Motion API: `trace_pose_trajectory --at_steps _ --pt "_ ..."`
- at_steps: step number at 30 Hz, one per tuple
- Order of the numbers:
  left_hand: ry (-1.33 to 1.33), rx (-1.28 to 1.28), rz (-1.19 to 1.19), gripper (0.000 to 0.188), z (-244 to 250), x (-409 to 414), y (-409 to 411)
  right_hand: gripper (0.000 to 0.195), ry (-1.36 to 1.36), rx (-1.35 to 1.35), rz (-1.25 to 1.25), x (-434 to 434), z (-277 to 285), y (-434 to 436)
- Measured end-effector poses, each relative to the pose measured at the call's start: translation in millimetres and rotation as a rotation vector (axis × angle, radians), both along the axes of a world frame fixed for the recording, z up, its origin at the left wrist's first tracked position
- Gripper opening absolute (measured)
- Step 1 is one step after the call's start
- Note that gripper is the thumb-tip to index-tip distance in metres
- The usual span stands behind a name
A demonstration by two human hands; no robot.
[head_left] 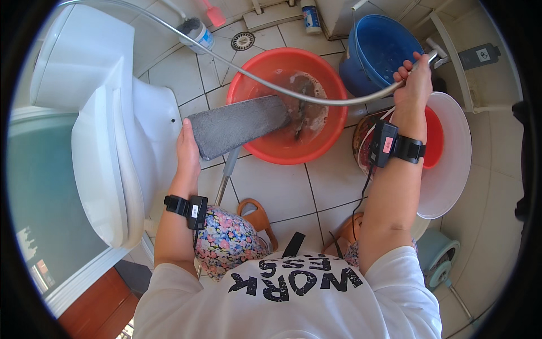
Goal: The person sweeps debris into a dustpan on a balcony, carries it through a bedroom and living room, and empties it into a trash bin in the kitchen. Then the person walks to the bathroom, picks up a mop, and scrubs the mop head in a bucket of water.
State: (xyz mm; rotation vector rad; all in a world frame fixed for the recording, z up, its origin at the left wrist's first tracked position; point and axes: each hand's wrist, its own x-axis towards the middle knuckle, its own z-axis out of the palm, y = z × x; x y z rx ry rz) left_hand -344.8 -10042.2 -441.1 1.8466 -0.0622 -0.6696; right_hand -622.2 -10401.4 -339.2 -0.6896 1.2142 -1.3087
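My left hand (188, 146) grips the near left end of a grey flat-mop pad (241, 125). The pad slants over the left rim of a red plastic basin (292, 160), and its far end reaches above the water. Murky greyish water (311, 110) with foam lies in the basin. Beneath the pad, the mop's metal handle (222, 186) runs down toward my left knee. My right hand (414, 82) is closed around a silver flexible shower hose (330, 102) near its end, by the blue bucket's right rim. The hose arcs across above the basin and pad.
A blue bucket (353, 78) and a white bucket (455, 169) holding a red container (432, 137) stand at right. The white toilet (154, 114) is close on my left. A floor drain (243, 41), a brush in a tub (205, 38) and a bottle (311, 19) are at the back.
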Motion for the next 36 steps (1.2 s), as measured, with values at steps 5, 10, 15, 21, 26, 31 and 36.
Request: trace_pose_trajectory --at_steps 5,10,15,21,26,31,36 --pt "-0.016 0.054 0.011 0.063 9.0 -1.8 -0.4 0.042 0.134 -0.130 0.532 13.4 8.4 52.1" --pt "0.048 0.088 -0.042 0.057 15.1 -2.4 3.2 0.033 0.169 -0.275 0.687 23.5 5.4 116.7" --pt "0.047 0.107 -0.058 0.053 22.4 -6.4 0.6 0.040 0.281 -0.202 1.017 38.0 -23.1 159.8" --pt "0.092 0.117 -0.106 0.053 23.3 -4.5 4.6 0.041 0.063 0.106 1.531 67.7 -46.6 219.0" --pt "0.141 0.106 -0.113 0.057 30.5 -8.3 5.5 0.045 0.163 0.000 1.483 87.2 -67.1 247.3" --pt "0.093 0.128 -0.183 0.057 34.5 -6.6 12.4 0.046 0.150 -0.050 1.495 95.7 -69.8 247.8" --pt "0.005 0.142 -0.174 0.040 46.7 -18.2 10.9 0.042 0.001 -0.053 1.560 95.9 -64.4 260.9"
